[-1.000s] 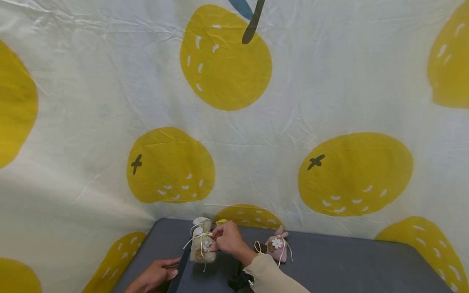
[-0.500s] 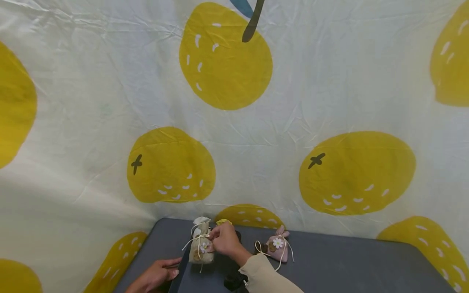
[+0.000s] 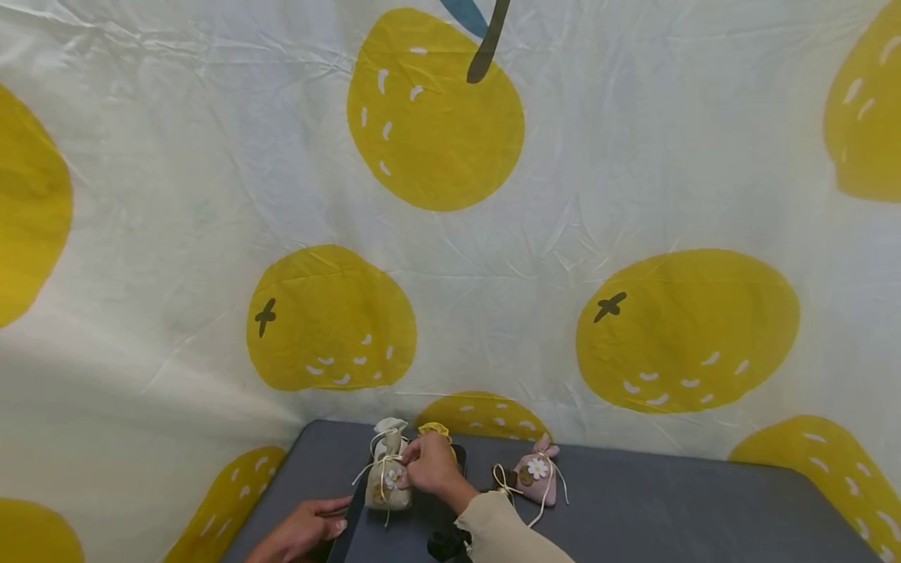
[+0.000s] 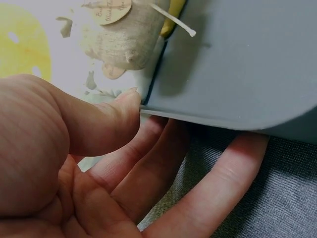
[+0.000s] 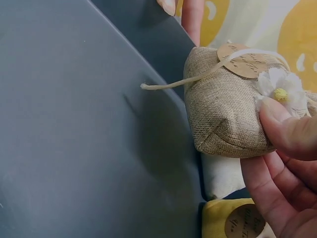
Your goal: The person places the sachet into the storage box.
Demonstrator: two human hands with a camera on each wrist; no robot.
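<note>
My right hand (image 3: 431, 467) holds a beige burlap sachet (image 3: 387, 486) tied with cream cord. The right wrist view shows its white flower (image 5: 282, 91) and round paper tag (image 5: 241, 60); my thumb presses the front while fingers lie under it. My left hand (image 3: 303, 530) pinches the edge of a dark grey tray (image 4: 237, 74), thumb at the rim and fingers beneath. A white sachet (image 5: 220, 173) and a yellow sachet (image 5: 220, 218) lie behind the burlap one, both partly hidden.
To the right, a pink sachet (image 3: 536, 478) with a white flower lies on the dark grey table (image 3: 647, 500), beside a small dark brown thing (image 3: 503, 475). A fruit-print curtain (image 3: 493, 313) hangs behind. Dark gear (image 3: 448, 543) is near my right sleeve.
The burlap sachet first moves slightly left and then back a little. My right hand stays on it, and more of the yellow sachet shows behind. My left hand stays at the tray edge.
</note>
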